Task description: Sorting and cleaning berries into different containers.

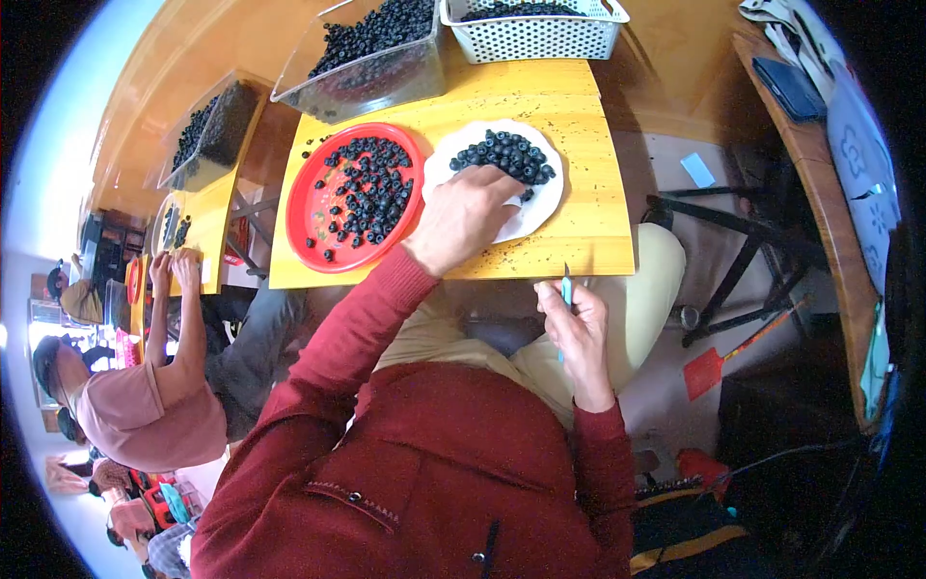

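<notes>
My left hand point(468, 214) reaches over the near left part of a white plate point(446, 159) with a scalloped rim. Its fingers curl down against a heap of blueberries point(506, 154), and what they hold, if anything, is hidden. Just past the near table edge, my right hand point(577, 333) is closed around a slim turquoise-handled knife point(566, 289), its pointed tip up. Left of the plate stands a round red tray point(307, 207) with many loose blueberries spread over it, densest toward its right side.
On the yellow table point(588, 121), crumbs lie scattered. A clear bin point(386, 92) of berries and a white perforated basket point(535, 39) stand at the back. At left, a co-worker point(154, 405) sits at another table with a berry bin point(212, 130). A red flyswatter point(704, 373) is at right.
</notes>
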`<state>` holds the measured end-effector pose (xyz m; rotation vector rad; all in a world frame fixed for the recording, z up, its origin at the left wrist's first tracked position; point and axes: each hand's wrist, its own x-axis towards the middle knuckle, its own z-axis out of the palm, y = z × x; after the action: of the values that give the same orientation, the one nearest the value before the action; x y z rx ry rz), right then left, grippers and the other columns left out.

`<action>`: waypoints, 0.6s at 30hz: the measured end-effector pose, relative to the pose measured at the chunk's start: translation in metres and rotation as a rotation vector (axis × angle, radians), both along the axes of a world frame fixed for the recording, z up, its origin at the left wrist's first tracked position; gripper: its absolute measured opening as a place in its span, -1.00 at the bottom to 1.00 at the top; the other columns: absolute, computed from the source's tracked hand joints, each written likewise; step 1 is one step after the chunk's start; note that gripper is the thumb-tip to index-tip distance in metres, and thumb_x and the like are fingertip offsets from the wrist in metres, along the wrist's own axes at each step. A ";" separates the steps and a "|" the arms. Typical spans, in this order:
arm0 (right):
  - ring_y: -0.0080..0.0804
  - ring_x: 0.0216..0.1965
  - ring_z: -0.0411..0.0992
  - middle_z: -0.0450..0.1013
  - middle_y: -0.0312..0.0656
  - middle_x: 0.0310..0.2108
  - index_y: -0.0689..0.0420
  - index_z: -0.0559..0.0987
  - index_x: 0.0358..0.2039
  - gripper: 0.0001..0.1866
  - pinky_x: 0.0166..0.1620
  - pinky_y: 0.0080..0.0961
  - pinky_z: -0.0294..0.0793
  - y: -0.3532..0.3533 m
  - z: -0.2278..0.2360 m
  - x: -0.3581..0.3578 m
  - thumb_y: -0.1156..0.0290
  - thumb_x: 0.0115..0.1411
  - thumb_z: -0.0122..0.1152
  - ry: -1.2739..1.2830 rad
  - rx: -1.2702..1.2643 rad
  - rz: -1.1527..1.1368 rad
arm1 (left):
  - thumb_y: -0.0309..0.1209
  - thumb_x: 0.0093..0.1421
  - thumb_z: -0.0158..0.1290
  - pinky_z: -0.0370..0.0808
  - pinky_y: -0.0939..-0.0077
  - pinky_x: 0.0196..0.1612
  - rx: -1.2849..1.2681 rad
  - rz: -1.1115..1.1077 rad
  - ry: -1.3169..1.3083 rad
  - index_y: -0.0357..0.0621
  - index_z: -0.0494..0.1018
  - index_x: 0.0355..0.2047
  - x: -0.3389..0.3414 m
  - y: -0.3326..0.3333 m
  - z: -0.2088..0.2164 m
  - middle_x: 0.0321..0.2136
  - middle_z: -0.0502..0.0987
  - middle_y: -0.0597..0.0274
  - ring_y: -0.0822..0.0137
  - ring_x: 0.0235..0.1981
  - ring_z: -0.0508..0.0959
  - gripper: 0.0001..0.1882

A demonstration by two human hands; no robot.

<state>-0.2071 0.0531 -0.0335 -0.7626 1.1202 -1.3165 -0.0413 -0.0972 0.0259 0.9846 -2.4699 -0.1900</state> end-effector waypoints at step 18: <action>-0.83 -0.64 0.16 0.39 -0.49 -0.59 0.18 0.64 -0.35 -0.83 -0.60 -0.75 0.07 0.004 -0.011 -0.009 0.34 0.28 0.30 -0.071 0.046 -0.069 | -0.49 0.02 0.16 0.53 0.21 -0.13 0.064 -0.182 -0.189 -0.15 0.60 -0.29 -0.011 -0.027 -0.004 -0.35 0.54 0.09 0.06 -0.23 0.58 -0.80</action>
<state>-0.2165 0.0571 -0.0450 -0.6428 1.1248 -1.3607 -0.0525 -0.1241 0.0221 0.8361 -2.7437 -0.2473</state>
